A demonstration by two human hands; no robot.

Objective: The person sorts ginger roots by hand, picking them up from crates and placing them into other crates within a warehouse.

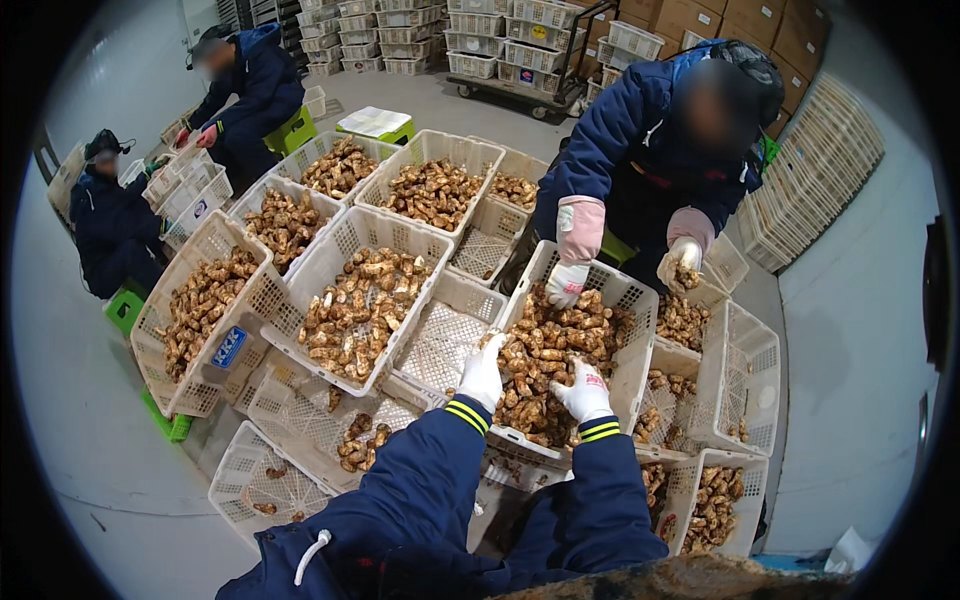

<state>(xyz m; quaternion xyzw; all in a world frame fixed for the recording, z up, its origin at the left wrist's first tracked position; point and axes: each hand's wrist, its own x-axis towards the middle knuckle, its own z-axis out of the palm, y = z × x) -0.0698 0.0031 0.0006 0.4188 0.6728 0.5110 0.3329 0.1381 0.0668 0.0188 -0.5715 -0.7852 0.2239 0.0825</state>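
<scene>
My left hand (482, 376), in a white glove, is at the near left rim of a white plastic crate (641, 366) heaped with brown, knobbly mushrooms (545, 375). Its fingers close round a mushroom at the edge of the heap, which they partly hide. Over the near right part of the same heap is my right hand (584, 392), also gloved. Its thumb and fingers are apart and touch the mushrooms. Across from me, a co-worker's gloved hand (567, 284) reaches into the crate's far side. The co-worker's other hand (684, 262) holds a mushroom.
Left of my crate stand a mostly bare crate (437, 345) and a crate of mushrooms (330, 385). More crates (728, 530) crowd the right side. Two people sit at the far left. Stacked crates (520, 40), a cart (515, 92) and cardboard boxes (690, 18) line the back.
</scene>
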